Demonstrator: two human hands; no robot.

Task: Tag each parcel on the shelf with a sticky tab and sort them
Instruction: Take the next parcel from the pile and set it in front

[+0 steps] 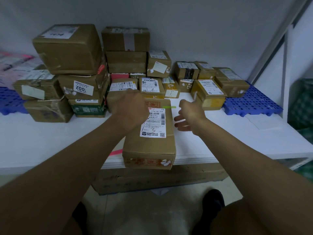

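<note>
left hand (131, 107) rests on parcel (149, 133); right hand (189, 114) beside it.

The parcel (149, 143) in front of me was brown cardboard with faded red print and a white label marked in black. A green tab (169, 107) lay at its far end and a pink tab (116, 152) showed at its near left corner. The shelf (254, 133) was white. The pallet (252, 104) on the right was blue, patterned with round holes. One box (89, 108) in the left stack was dark green.
</note>
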